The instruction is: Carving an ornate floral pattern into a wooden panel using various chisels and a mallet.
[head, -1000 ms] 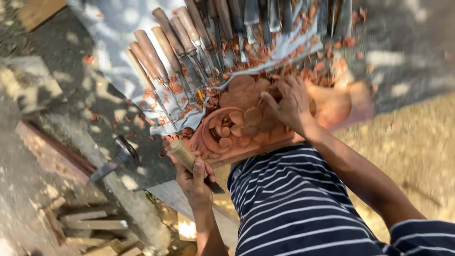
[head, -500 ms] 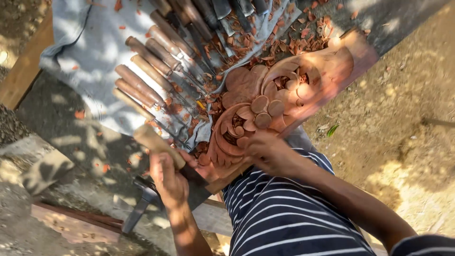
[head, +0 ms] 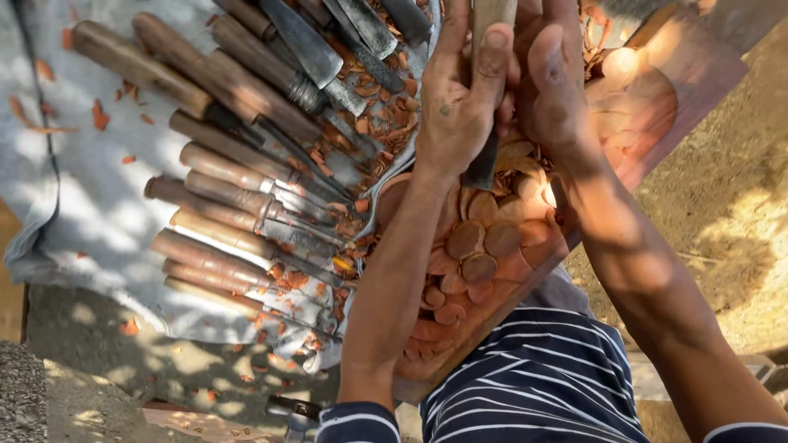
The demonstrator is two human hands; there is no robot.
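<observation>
We look down from our own head at our two bare hands working over a carved wooden panel, reddish-brown with round raised shapes, which lies slanted across our lap above our dark shirt with thin white stripes. Our left hand sits above the upper part of the panel, its grip pressed tight around the wooden handle of a chisel; the thumb lies along the handle, and the dark blade runs down toward the carving. Our right hand is just beside the left, touching it, fingers curled close against the same chisel, though we cannot tell how firmly its grip closes on it. To the left of the panel, a pale grey cloth carries a row of chisels with long brown wooden handles, lying side by side with their metal blades pointing toward the panel. Orange-red wood shavings are scattered between those blades and the panel's edge. Right of the panel we see sunlit sandy ground.
</observation>
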